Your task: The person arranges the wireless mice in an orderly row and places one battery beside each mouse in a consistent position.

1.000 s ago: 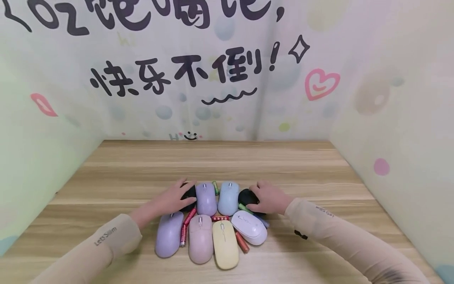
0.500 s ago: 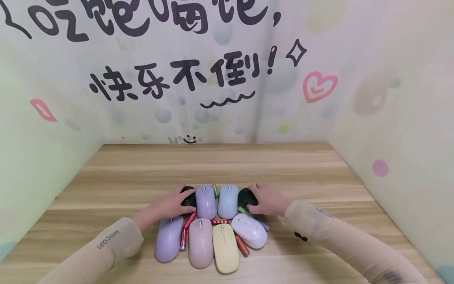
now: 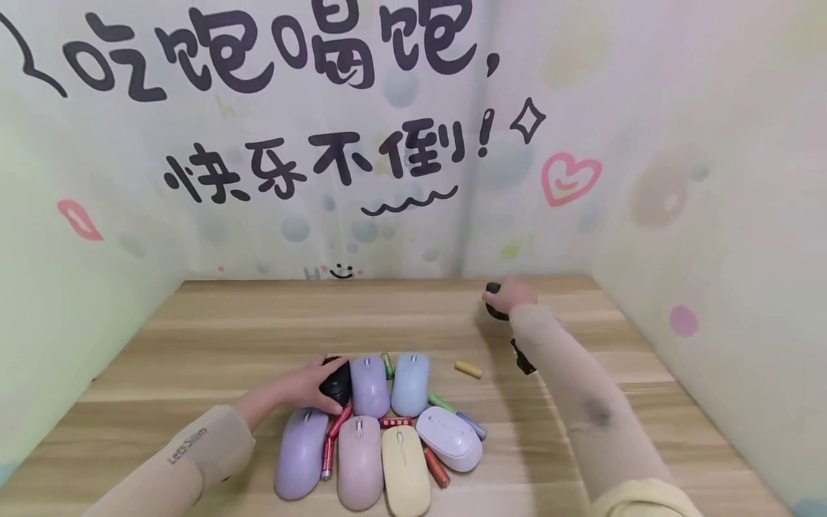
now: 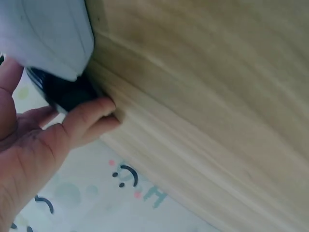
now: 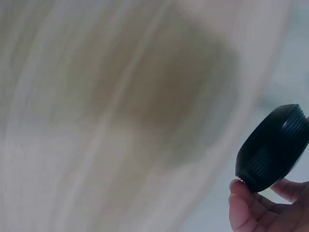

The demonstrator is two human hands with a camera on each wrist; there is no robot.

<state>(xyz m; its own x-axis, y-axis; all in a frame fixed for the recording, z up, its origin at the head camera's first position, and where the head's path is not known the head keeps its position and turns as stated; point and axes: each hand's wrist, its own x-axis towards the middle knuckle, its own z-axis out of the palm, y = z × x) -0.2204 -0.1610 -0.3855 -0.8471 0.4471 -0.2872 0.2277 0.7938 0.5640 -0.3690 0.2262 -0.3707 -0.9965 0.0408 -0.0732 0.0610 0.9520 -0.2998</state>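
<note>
In the head view, my left hand (image 3: 304,386) rests with curled fingers and thumb around a black computer mouse (image 3: 336,382) at the left end of the back row. The left wrist view shows those fingers at the edge of the black mouse (image 4: 67,92), partly covered by a pale mouse (image 4: 53,36). Toward the back right, my right hand (image 3: 519,293) grips a second black mouse (image 3: 496,303), held off the table. Ribbed sides show on this mouse (image 5: 273,150) in the right wrist view, with fingertips (image 5: 240,205) under its lower end.
Purple (image 3: 370,388), blue (image 3: 410,384), lilac (image 3: 300,456), pink (image 3: 360,463), yellow (image 3: 406,474) and white (image 3: 450,439) mice lie close together. Batteries sit among them, including a red one (image 3: 396,422). A yellow battery (image 3: 468,369) lies apart. A printed curtain (image 3: 388,237) stands behind the table.
My right hand has carried its black mouse from the cluster's right end up and toward the back right, uncovering a yellow battery. My left hand stays at its mouse. The head view has tilted up slightly.
</note>
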